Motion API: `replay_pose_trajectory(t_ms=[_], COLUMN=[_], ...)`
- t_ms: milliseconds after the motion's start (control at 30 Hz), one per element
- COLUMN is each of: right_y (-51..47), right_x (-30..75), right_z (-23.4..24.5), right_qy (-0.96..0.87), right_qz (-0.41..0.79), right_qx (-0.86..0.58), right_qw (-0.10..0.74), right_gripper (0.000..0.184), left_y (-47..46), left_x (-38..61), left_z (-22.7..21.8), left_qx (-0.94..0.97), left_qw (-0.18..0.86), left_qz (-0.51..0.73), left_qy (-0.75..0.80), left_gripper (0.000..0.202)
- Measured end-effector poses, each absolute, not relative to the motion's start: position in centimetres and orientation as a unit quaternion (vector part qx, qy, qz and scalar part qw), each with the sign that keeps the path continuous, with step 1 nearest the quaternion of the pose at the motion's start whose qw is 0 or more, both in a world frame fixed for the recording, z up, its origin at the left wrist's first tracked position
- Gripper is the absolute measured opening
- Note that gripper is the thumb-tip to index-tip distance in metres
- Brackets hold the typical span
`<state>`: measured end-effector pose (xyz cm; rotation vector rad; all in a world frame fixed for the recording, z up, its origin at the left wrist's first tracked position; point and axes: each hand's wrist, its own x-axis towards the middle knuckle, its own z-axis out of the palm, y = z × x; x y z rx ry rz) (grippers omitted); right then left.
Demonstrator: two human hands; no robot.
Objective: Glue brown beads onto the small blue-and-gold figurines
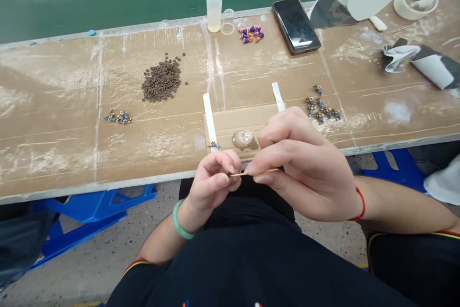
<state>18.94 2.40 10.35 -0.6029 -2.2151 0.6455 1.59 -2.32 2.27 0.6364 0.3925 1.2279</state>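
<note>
right hand [305,168] pinching thin stick [237,174], partly blocking cardboard mat [233,120], left hand [212,177] gripping small dark piece [229,174], bottle [214,9], phone [296,24], tape roll [401,6] beyond

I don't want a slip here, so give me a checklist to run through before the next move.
1. Right hand has the thin stick: ok, pinched.
2. Left hand has the small brown piece: ok, pinched.
3. Stick tip touching the piece: cannot tell; they line up, but contact is too small to judge.
4. Clear blob uncovered: ok, on the cardboard beyond the hands.
5. Brown discs all in one heap: not ok, a few lie apart.
6. Bottle upright: ok.
</note>
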Motion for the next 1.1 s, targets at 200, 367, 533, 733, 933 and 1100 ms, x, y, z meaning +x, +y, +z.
replay_pose_trajectory(t_ms=[200, 367, 533, 733, 933, 1100], right_y=[2.17, 2.09, 1.86, 1.52, 1.4, 1.69], right_x=[18.68, 18.65, 18.68, 18.75, 18.64, 19.34], right_z=[10.2, 10.33, 10.51, 10.39, 10.36, 10.72], right_qy=[-0.858, -0.863, -0.863, -0.856, -0.857, -0.862], right_qz=[0.248, 0.232, 0.228, 0.226, 0.217, 0.201], right_qx=[-0.236, -0.241, -0.236, -0.238, -0.235, -0.229], right_qw=[0.384, 0.378, 0.385, 0.401, 0.404, 0.404], right_gripper=[0.007, 0.009, 0.009, 0.011, 0.012, 0.009], left_y=[-2.39, -2.51, -2.58, -2.57, -2.66, -2.75], left_x=[1.61, 1.65, 1.73, 1.93, 2.01, 2.06], left_z=[2.51, 2.7, 2.74, 2.89, 2.9, 2.94], left_qx=[0.287, 0.287, 0.287, 0.285, 0.286, 0.261], left_qw=[0.75, 0.744, 0.75, 0.749, 0.749, 0.764], left_qz=[0.558, 0.555, 0.555, 0.553, 0.549, 0.548], left_qy=[0.211, 0.237, 0.218, 0.228, 0.238, 0.22], left_gripper=[0.04, 0.044, 0.039, 0.042, 0.044, 0.039])
